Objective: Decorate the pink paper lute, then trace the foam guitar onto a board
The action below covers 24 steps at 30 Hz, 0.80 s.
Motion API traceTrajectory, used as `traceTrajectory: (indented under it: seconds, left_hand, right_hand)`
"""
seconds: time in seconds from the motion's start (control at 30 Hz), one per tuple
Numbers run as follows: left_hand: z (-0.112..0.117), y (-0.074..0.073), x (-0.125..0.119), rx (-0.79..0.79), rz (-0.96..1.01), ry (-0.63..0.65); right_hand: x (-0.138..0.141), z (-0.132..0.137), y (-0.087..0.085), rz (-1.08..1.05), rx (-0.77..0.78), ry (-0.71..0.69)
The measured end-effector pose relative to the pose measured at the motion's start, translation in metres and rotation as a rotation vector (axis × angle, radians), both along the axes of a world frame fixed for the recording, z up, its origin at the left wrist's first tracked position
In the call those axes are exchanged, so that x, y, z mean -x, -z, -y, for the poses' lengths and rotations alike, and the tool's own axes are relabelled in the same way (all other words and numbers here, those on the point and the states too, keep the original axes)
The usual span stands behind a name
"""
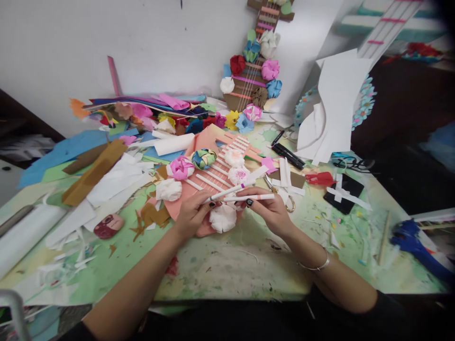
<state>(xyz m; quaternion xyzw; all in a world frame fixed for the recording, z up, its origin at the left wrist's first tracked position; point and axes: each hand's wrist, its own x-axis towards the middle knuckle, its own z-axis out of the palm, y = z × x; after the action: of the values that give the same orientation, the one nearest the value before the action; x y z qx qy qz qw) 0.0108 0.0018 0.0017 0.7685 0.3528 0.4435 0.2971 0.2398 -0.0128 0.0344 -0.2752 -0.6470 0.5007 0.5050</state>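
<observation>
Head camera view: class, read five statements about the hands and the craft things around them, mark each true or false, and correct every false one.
1. The left hand and right hand hold slender white sticks. True.
2. A bracelet circles the left wrist. False: the bracelet is on the right wrist.
3. The salmon-coloured guitar shape lies on the table. True.
4. The brown guitar with paper flowers lies flat under the hands. False: the brown guitar stands upright by the wall.
5. Black pens lie on the table beyond the right hand. True.
</observation>
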Motion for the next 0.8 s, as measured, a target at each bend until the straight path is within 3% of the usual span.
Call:
traceTrajectory:
  seconds: [0.43,0.8]
  left_hand:
    - [0.008,-0.01,-0.004,-0.196,-0.076,-0.005]
    - [0.018,-0.012,-0.006,-0.422,-0.145,-0.108]
  right_hand:
    - [0.009,0.008,-0.001,0.079,0.096,0.035]
    - [0.021,0.02,-0.009,0.015,0.122,0.019]
